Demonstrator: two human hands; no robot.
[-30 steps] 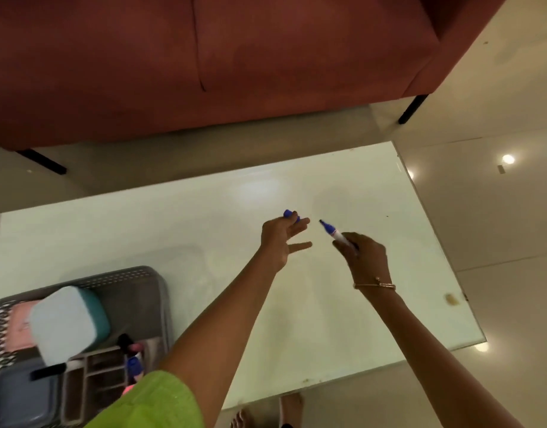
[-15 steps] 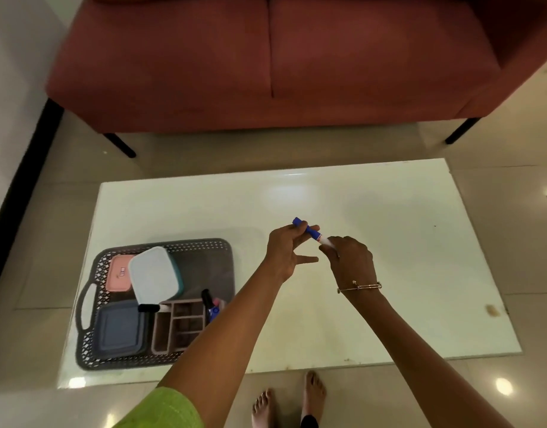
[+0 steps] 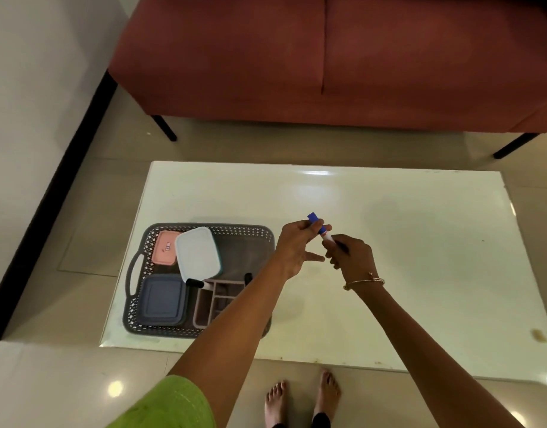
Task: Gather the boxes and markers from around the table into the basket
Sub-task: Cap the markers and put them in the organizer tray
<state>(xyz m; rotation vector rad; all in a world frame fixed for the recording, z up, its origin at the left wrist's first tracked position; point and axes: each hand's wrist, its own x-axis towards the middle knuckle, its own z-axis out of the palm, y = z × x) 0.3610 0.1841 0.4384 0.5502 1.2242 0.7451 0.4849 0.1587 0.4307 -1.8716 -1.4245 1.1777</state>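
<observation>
Both hands, left (image 3: 296, 247) and right (image 3: 351, 254), grip the blue marker (image 3: 321, 230) between them.

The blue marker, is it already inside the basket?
No, both hands, left and right, hold the blue marker above the table, beside the basket.

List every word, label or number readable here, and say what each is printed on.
No text is legible.
Blue-capped white marker: a red-and-blue label, too blurred to read.
Pink rectangular plastic box in the grey perforated basket: a small white mark, too small to read.
</observation>
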